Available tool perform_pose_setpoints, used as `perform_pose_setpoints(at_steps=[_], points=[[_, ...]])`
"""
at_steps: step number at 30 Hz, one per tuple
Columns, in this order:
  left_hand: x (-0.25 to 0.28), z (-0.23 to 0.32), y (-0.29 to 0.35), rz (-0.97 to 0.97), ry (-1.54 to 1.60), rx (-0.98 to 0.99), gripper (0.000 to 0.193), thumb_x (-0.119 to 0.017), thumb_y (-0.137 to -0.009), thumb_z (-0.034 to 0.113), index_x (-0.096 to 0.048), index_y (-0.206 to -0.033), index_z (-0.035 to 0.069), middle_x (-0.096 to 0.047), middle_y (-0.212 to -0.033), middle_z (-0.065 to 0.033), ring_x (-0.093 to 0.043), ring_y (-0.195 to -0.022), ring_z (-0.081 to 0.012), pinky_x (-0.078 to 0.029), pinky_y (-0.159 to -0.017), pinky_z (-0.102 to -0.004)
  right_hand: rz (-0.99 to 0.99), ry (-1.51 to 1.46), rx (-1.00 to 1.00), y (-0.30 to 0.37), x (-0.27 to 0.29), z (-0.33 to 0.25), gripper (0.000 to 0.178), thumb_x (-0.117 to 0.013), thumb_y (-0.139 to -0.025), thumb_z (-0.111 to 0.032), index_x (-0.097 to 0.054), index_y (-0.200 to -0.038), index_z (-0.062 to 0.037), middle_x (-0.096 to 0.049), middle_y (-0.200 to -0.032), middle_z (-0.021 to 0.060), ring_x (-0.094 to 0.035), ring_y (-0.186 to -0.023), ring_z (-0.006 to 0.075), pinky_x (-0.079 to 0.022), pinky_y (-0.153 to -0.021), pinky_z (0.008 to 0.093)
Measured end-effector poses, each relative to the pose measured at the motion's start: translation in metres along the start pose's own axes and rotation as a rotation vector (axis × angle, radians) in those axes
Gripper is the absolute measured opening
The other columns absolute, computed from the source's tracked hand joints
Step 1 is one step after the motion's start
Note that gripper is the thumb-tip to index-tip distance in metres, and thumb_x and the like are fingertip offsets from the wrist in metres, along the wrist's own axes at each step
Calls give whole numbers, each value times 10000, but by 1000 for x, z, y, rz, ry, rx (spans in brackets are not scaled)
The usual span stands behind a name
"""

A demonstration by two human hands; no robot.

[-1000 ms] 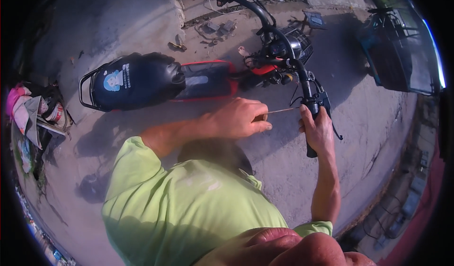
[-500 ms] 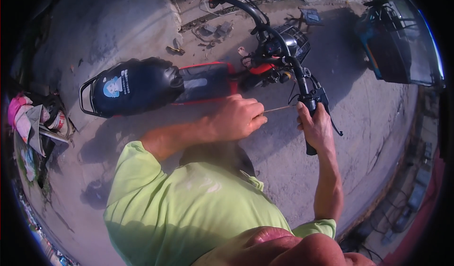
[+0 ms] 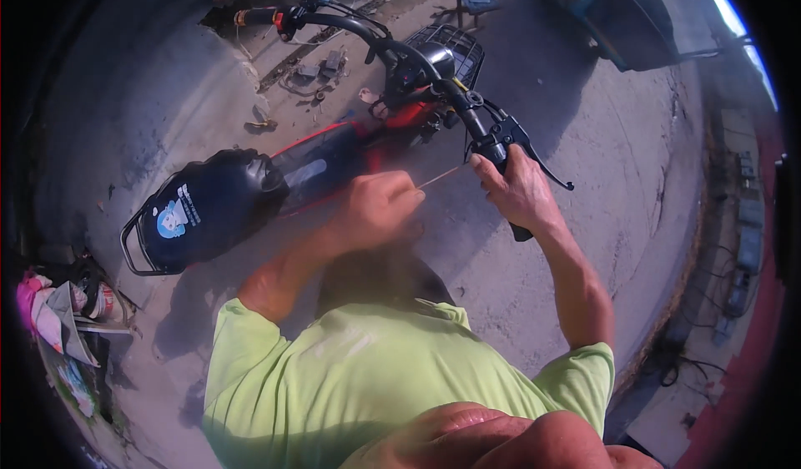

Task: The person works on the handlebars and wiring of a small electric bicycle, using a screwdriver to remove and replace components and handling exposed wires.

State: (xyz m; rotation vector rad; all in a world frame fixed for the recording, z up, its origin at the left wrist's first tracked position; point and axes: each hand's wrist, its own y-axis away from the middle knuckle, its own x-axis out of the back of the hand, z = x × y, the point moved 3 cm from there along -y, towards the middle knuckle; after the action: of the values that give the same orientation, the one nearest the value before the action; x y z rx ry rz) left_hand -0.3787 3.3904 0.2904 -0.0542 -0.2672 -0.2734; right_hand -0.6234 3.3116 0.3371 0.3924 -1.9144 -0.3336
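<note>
The person stands beside a small red-and-black two-wheeler [image 3: 367, 139] on the concrete ground [image 3: 642, 219], both hands at the near end of its black handlebar [image 3: 469, 112]. The left hand [image 3: 380, 208] is curled into a loose fist, leaving little gap between thumb and fingers, and has hold of a thin brownish strand [image 3: 440, 177]; whether this is a cord or a stiff rod cannot be told. The strand runs from the left hand, slanting up to the right, to the right thumb, just beside the handlebar. The right hand [image 3: 521, 189] is wrapped over the black handgrip [image 3: 521, 232], its thumb on the inner side at the strand's tip; whether it pinches that tip cannot be told. A black brake lever [image 3: 546, 167] angles out past the right hand's knuckles.

At the handlebar's far end is a second handgrip [image 3: 257, 17] with orange bands. A wire basket [image 3: 461, 45] sits in front of the headlight [image 3: 435, 54]. The black seat [image 3: 209, 206] bears a pale blue cartoon figure, and a metal rail [image 3: 133, 256] loops around its rear edge. Toward the ground's far edge stands a small stool [image 3: 476, 0], with metal pieces [image 3: 321, 70] strewn nearer the two-wheeler. Cloths and bags [image 3: 62, 315] are heaped at the ground's left edge.
</note>
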Motion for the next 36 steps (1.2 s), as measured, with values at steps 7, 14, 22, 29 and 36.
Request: perform_pose_setpoints(at_steps=[7, 14, 22, 29, 36], points=[[7, 10, -14, -213, 188, 387, 230, -625, -1037, 217, -644, -893, 39, -589, -719, 9, -527, -641, -69, -416, -586, -248, -7, -31, 69, 6, 16, -9, 696, -614, -981, -598, -596, -1014, 98, -706, -867, 264, -716, -839, 417, -566, -747, 487], [3, -14, -9, -222, 162, 307, 238, -611, -1042, 220, -646, -916, 21, -621, -743, -16, -558, -639, -80, -446, -600, -244, 24, -104, 109, 9, 16, -7, 647, -658, -959, -546, -616, -1009, 98, -723, -910, 294, -726, -903, 453, -575, -806, 502], [-8, -6, -20, -231, 176, 358, 260, -598, -1051, 242, -630, -887, 43, -579, -683, -4, -508, -572, -71, -397, -540, -240, 59, -123, 145, 9, 11, 2, 653, -677, -948, -537, -613, -1017, 110, -726, -907, 297, -726, -907, 454, -576, -820, 502], [33, 9, -5, -130, 155, 460, 265, -618, -1036, 238, -650, -855, 47, -593, -703, 9, -520, -591, -69, -399, -535, -252, 37, -156, 124, 11, 14, 2, 639, -679, -950, -534, -628, -1033, 97, -730, -913, 290, -727, -904, 446, -572, -822, 503], [9, -40, 18, 188, 813, 290, 210, -628, -1055, 191, -685, -989, 1, -621, -725, -34, -557, -577, -106, -500, -635, -267, 27, -157, 118, 12, 15, -2, 609, -687, -943, -503, -636, -1032, 97, -732, -903, 282, -729, -911, 438, -574, -831, 496]])
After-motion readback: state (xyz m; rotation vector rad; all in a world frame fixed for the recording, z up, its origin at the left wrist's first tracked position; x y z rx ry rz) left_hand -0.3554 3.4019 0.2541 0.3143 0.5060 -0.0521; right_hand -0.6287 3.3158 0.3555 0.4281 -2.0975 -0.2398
